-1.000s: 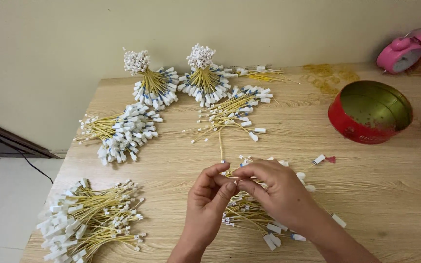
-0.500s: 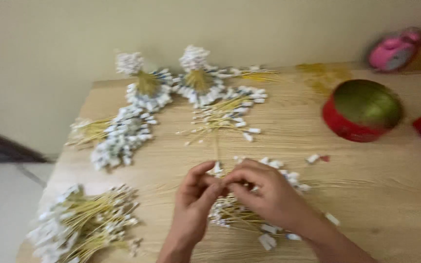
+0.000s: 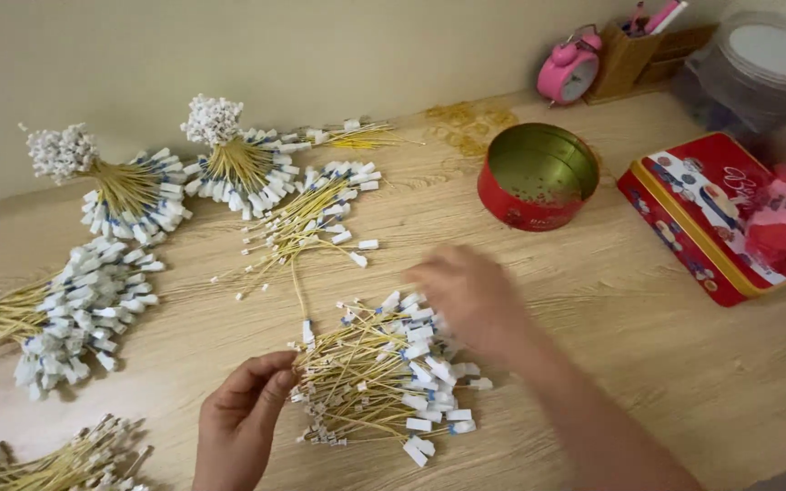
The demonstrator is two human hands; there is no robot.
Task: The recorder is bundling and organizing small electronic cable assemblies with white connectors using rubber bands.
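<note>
Left hand [image 3: 243,414] pinches the near-left end of the loose pile of yellow wires [image 3: 379,377] with white tags, near the worktop's [image 3: 648,364] front edge. Right hand [image 3: 470,295] is motion-blurred over the pile's far side; can't tell its fingers. Advice: keep the pinch on the stems, comb tags one way, avoid snagging the tied bundles [image 3: 129,195] at the back-left.

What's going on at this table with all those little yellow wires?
A person sits at a wooden table sorting thin yellow wires with white connectors. The left hand pinches one end of a loose wire pile, while the blurred right hand rests at its far side. Tied wire bundles lie fanned out to the left; an open red tin stands beyond.
</note>
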